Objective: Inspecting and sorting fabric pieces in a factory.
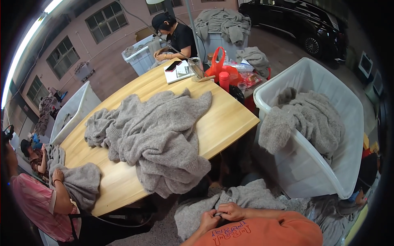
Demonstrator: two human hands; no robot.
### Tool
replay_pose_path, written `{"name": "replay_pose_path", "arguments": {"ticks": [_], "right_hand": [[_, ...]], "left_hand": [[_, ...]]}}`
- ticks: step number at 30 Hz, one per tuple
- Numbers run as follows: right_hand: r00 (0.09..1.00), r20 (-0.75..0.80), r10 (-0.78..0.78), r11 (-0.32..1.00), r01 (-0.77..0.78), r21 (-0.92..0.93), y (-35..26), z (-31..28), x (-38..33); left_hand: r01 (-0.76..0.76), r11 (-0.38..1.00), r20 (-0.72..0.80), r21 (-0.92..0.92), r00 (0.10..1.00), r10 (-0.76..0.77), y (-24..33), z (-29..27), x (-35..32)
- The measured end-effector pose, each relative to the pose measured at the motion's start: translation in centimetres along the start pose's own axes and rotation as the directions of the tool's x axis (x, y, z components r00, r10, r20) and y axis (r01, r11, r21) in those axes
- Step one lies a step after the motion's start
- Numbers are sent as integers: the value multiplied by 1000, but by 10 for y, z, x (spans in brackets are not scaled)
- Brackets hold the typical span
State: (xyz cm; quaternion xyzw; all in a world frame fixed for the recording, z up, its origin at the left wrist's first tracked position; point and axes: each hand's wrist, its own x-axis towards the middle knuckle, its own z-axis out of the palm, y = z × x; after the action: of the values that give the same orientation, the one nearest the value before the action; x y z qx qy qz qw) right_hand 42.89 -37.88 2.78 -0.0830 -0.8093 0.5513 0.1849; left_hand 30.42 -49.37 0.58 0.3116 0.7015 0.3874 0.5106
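A grey knitted garment lies across my lap, below the table's near edge. My left hand is closed, pinching a bit of the knit close to my orange shirt. Right beside it, my right hand is closed on the same garment, its fingers bent inward. The two hands nearly touch. Whether a small tool or thread sits between the fingertips is too small to tell.
A wooden table bears a pile of grey knitwear. To the right stands a white plastic bin with more knitwear. A red bottle and a jar stand at the far end. Co-workers sit left and far, handling grey knits.
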Motion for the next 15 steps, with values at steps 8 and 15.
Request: {"name": "replay_pose_path", "arguments": {"ticks": [8, 15], "right_hand": [[996, 52, 77, 991, -82, 104, -7, -9, -2], [976, -25, 216, 954, -205, 217, -3, -4, -5]], "left_hand": [[46, 985, -2, -169, 999, -47, 15, 0, -9], [51, 980, 6, -190, 999, -51, 39, -8, -10]]}}
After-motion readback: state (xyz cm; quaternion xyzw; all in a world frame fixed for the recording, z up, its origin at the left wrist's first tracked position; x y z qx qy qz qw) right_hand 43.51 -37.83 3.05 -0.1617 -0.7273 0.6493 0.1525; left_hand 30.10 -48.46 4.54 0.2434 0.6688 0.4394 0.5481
